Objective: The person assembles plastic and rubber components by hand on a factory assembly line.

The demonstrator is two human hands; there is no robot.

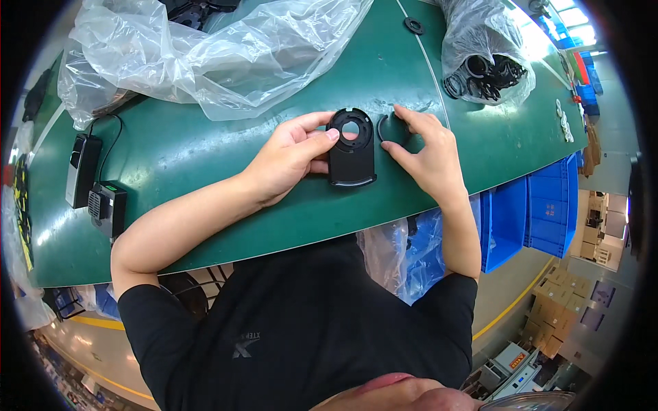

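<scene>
My left hand [288,156] is closed on the left side of a black plastic housing [351,164], a flat part with a round, ringed opening at its far end and a straight near edge. The thumb rests by the rim of that opening. Just to the right, my right hand [433,154] pinches a thin black curved piece [381,130], seemingly a ring, between thumb and fingers. A small gap separates this piece from the housing. Part of the curve is hidden by my fingers.
Clear plastic bags [226,61] cover the far left of the green table [274,226]. An open bag of black rings [490,72] lies far right, near a loose black ring [413,26]. Two black devices [83,171] with a cable stand left. Blue crates [506,222] adjoin the right edge.
</scene>
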